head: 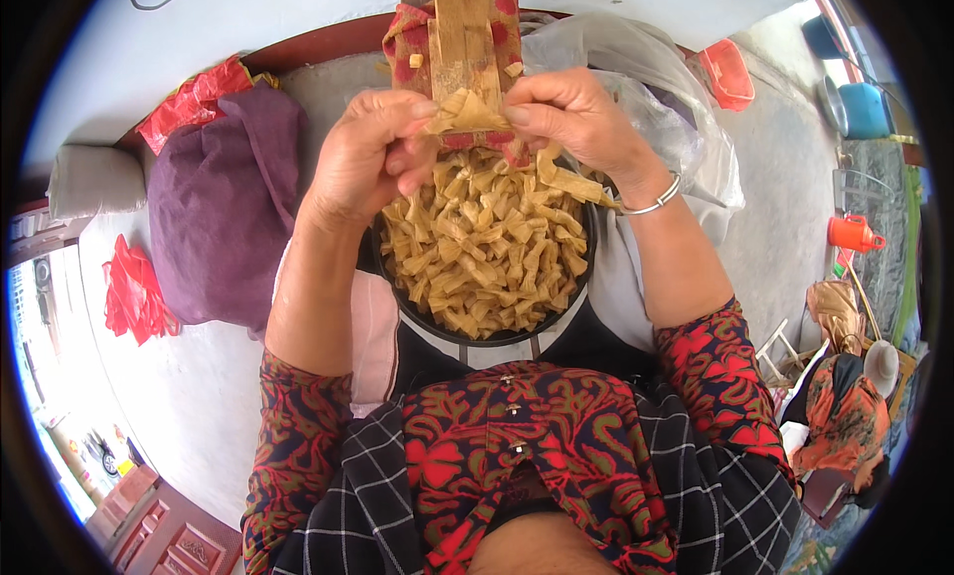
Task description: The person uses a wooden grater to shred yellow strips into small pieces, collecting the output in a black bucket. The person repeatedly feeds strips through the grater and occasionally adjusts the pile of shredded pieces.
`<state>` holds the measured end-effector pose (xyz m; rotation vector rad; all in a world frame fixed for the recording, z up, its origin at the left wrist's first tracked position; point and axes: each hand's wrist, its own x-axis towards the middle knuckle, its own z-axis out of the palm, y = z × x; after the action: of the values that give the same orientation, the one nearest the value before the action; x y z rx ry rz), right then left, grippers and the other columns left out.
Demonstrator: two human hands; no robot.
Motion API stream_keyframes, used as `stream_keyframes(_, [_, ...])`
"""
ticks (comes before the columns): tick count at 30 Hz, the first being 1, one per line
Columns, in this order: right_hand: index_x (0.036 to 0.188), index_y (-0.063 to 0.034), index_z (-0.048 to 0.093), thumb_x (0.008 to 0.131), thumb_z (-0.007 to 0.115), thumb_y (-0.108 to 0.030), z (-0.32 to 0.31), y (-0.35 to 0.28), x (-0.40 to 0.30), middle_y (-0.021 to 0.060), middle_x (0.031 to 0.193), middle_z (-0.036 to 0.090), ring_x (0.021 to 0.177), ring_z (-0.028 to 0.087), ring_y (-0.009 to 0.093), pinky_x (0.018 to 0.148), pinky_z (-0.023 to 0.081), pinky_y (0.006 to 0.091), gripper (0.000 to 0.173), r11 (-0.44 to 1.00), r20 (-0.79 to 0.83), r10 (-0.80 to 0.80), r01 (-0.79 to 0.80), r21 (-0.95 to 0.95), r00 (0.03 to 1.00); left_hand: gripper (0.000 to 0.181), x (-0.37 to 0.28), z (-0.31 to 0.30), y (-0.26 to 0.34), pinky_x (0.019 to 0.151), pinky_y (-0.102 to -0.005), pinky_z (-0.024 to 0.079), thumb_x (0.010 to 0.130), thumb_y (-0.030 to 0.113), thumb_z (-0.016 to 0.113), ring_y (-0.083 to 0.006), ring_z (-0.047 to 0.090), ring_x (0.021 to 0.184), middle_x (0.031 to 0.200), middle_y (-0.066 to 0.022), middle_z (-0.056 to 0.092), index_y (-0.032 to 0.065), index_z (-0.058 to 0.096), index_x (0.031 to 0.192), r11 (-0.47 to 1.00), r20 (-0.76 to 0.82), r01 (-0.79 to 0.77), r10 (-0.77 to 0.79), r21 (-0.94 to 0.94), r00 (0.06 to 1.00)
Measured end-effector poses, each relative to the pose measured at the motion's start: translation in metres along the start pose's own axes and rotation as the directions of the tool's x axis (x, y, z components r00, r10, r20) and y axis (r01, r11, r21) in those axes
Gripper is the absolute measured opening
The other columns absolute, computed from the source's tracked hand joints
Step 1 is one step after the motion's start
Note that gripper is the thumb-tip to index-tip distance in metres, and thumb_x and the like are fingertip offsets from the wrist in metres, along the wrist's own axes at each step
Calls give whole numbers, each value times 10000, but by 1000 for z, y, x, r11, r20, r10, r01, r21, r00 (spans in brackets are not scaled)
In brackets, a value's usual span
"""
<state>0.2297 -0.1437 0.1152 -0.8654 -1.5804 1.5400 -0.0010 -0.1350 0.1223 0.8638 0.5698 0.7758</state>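
Note:
My left hand (378, 148) pinches one end of a tan, ribbed, folded strip (468, 113) between thumb and finger. The other end is pinched by my right hand (570, 120), so the strip spans the gap between them. A longer tan strip (575, 181) hangs below my right palm, near the metal bangle (656, 196) on that wrist. Under both hands a round dark pan (484, 342) is heaped with small knotted tan pieces (477, 254). Beyond the strip, a wooden beam (463, 53) lies over a red-patterned cloth (408, 34), with small tan bits on it.
A purple cloth bundle (216, 210) stands at the left, near a red plastic bag (134, 292). Clear plastic sheeting (633, 61) and a red basket (727, 74) are at the back right. Farther right are an orange jug (852, 234) and a blue container (864, 109).

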Motion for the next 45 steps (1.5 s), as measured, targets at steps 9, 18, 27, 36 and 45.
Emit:
stream_keyframes(9, [705, -19, 612, 859, 614, -153, -6, -14, -6, -53, 581, 479, 524, 377, 21, 460, 295, 195, 204, 998, -41, -57, 56, -26, 998, 353, -8, 5, -6, 341, -236, 262, 857, 223, 544, -115, 366, 350, 448, 12, 332, 76, 438, 553, 998, 122, -43, 36, 54, 992])
stream_keyframes(18, [653, 14, 564, 840, 608, -123, 12, 15, 2, -5, 529, 500, 503, 479, 46, 454, 363, 226, 236, 955, 10, -3, 5, -296, 1000, 309, 0, 18, -11, 637, -353, 449, 910, 247, 524, -203, 575, 709, 849, -85, 622, -23, 588, 1046, 143, 175, -199, 166, 970, 971])
stream_keyframes(27, [671, 4, 559, 849, 565, -145, -2, 16, 22, 35, 495, 463, 464, 385, 93, 456, 346, 283, 232, 884, -175, -90, -2, -467, 980, 169, 25, -15, -7, 578, -373, 426, 879, 200, 525, -287, 529, 611, 650, -146, 540, 37, 568, 890, 241, -41, 12, 116, 971, 992])
stream_keyframes(36, [654, 2, 579, 873, 581, -257, -19, 55, 53, 59, 585, 571, 536, 447, 57, 501, 376, 247, 340, 352, -329, -11, -304, -885, 944, 251, 39, -19, -4, 695, -416, 476, 857, 333, 525, -343, 615, 785, 780, -126, 650, 140, 643, 967, -135, -272, 283, 100, 950, 957])
stream_keyframes(45, [778, -70, 517, 930, 501, -328, 50, 18, 23, -75, 527, 322, 413, 249, 44, 390, 222, 191, 300, 635, 132, 423, -397, 663, 897, 437, 16, 29, -42, 585, -313, 481, 987, 358, 338, -185, 602, 669, 701, -79, 612, -5, 572, 925, 939, -444, -57, 213, 339, 870])
